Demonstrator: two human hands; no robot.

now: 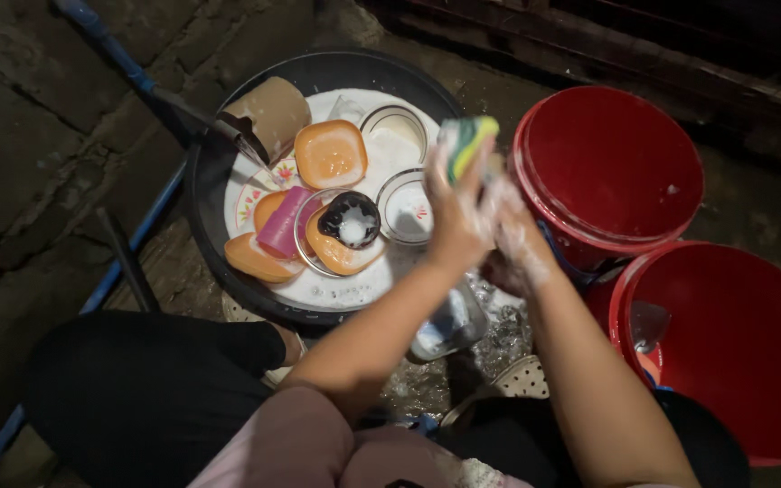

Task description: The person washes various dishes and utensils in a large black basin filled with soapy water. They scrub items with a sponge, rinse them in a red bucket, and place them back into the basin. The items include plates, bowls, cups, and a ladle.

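Head view: both hands are raised, soapy with foam, between a black basin (219, 154) and two red buckets. The left hand (458, 221) has its grip closed around a yellow-and-green sponge (469, 140), which sticks up above the fingers, just beside the rim of the upper red bucket (612, 167). The right hand (517, 248) touches the left hand from the right; its fingers are curled under foam, and whether its grip holds anything I cannot tell. Below the hands, a clear container (449, 325) lies tilted on the wet floor (29, 136), near the basin's rim. The basin holds sudsy water and dishes: an orange square bowl (330, 154), a pink cup (284, 221) lying across orange plates, a small black bowl (350, 219) with foam inside, two glass bowls (406, 206), and a brown cup (273, 113) at the upper left edge. The lower red bucket (734, 348) stands at the right, touching the upper one. A blue pipe (110, 50) runs along the floor to the left of the basin
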